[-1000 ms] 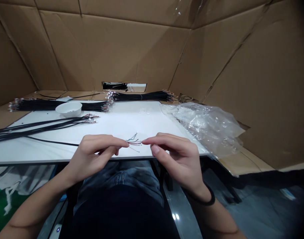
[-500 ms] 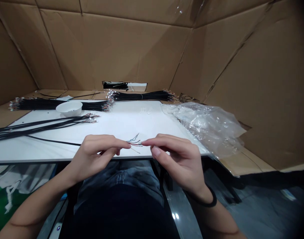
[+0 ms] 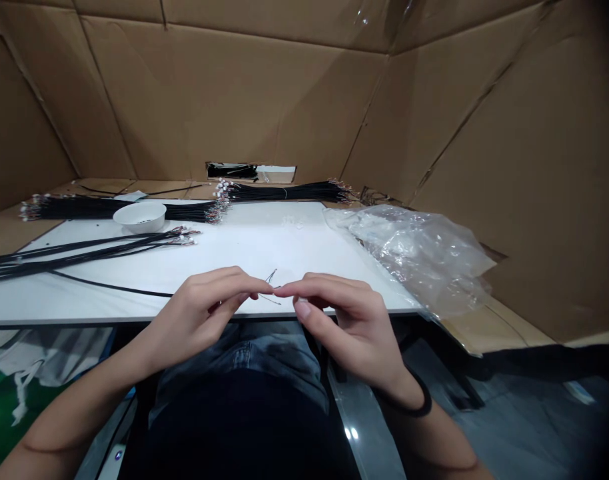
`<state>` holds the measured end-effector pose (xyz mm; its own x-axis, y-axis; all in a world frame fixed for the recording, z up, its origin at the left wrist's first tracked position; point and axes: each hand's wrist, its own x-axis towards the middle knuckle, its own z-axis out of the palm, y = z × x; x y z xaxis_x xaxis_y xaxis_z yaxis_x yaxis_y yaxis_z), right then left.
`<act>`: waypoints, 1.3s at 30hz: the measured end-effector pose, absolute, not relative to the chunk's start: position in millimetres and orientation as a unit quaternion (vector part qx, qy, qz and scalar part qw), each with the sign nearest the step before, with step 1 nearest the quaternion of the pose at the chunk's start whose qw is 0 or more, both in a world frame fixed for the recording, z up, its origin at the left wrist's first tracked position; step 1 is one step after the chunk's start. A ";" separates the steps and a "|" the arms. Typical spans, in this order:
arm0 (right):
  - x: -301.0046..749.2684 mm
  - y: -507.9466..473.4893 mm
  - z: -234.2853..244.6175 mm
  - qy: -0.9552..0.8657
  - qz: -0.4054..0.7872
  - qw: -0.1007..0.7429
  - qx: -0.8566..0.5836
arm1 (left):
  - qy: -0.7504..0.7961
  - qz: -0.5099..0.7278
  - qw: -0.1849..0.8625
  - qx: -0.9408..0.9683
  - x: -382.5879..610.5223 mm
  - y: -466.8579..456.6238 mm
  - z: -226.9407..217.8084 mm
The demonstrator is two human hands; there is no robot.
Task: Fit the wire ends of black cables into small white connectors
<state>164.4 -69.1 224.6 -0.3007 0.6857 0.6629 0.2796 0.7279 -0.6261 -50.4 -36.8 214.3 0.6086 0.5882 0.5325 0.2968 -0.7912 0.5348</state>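
Observation:
My left hand (image 3: 204, 310) and my right hand (image 3: 342, 313) meet over the near edge of the white table (image 3: 244, 250). Both pinch the thin coloured wire ends (image 3: 269, 288) of one black cable (image 3: 109, 285) that runs off to the left across the table. The fingertips nearly touch, so only a short tuft of fine wires shows between them. A black band sits on my right wrist.
A loose group of black cables (image 3: 84, 250) lies at the left. Two tied bundles of black cables (image 3: 119, 209) (image 3: 284, 192) lie at the back, with a small white bowl (image 3: 139, 217) by them. Crumpled clear plastic (image 3: 419, 253) covers the right corner. Cardboard walls enclose the table.
My two hands have closed in on each other; the gap with exposed wires has shrunk to a short tuft. My right hand moved left, my left hand moved right.

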 end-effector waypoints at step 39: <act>160.8 -68.3 222.2 -0.775 0.245 0.471 -0.342 | 0.317 0.331 0.291 0.840 -47.1 -36.9 217.2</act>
